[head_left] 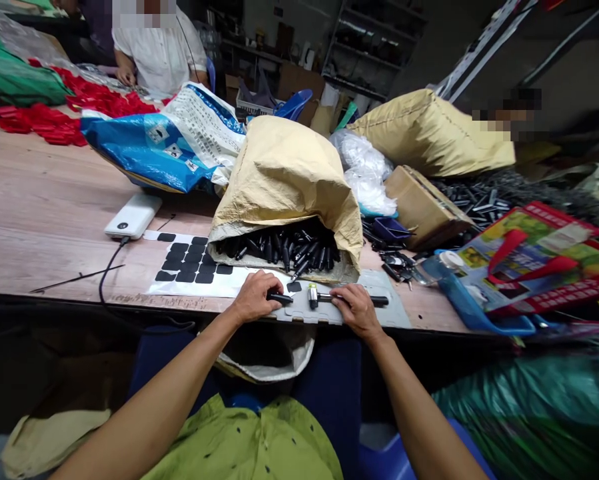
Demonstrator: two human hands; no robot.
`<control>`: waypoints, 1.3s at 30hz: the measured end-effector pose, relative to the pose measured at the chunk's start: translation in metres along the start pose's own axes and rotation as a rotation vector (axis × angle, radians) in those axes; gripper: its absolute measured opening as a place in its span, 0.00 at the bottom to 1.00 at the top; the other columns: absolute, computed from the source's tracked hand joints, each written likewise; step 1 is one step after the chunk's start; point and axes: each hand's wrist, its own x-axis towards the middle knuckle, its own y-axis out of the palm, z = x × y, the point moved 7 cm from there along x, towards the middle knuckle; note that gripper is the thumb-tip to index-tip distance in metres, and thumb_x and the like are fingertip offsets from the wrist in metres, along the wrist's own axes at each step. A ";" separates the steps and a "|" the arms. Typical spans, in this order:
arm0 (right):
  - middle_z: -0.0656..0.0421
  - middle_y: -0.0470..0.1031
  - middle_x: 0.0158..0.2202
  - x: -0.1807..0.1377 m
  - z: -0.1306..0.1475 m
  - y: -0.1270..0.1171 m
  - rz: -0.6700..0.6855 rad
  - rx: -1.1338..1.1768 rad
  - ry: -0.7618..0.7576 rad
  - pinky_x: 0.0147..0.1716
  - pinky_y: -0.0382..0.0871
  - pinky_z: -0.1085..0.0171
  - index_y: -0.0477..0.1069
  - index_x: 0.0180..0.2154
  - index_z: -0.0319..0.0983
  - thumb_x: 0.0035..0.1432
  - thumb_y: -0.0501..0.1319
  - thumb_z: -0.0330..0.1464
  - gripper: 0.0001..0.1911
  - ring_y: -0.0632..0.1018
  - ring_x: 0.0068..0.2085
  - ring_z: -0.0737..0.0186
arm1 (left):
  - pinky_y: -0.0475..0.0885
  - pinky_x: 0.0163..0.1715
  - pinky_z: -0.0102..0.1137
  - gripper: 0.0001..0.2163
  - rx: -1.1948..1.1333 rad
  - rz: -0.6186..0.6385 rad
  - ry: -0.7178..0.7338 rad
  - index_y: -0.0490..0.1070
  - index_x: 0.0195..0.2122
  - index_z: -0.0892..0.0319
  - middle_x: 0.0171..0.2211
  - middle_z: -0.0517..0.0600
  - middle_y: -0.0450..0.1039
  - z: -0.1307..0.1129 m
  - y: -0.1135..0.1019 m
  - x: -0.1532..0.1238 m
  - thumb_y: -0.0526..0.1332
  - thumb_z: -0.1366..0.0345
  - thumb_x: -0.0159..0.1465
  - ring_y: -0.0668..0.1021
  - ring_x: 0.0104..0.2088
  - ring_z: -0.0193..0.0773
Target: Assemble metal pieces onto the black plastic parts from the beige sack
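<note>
My left hand is closed on a short black cylindrical part at the table's front edge. My right hand has its fingers closed round the handle of a small mallet with a pale-and-black head, which points left toward the part. Both hands rest over a grey board. A dark square patch lies between them. Just behind, a yellow woven sack opens toward me, full of black parts. To the left lies a white sheet with rows of black patches.
A white power bank with a cable sits left. Behind are a blue-white bag and red pieces. On the right stand a cardboard box, a blue tray and a colourful bag. A person sits opposite.
</note>
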 end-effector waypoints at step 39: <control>0.56 0.74 0.42 -0.006 -0.009 0.005 -0.112 0.078 0.094 0.49 0.65 0.57 0.78 0.43 0.43 0.63 0.62 0.34 0.08 0.72 0.45 0.56 | 0.64 0.29 0.31 0.09 0.022 -0.164 -0.403 0.75 0.29 0.55 0.28 0.47 0.79 -0.032 -0.008 -0.012 0.62 0.57 0.63 0.77 0.29 0.39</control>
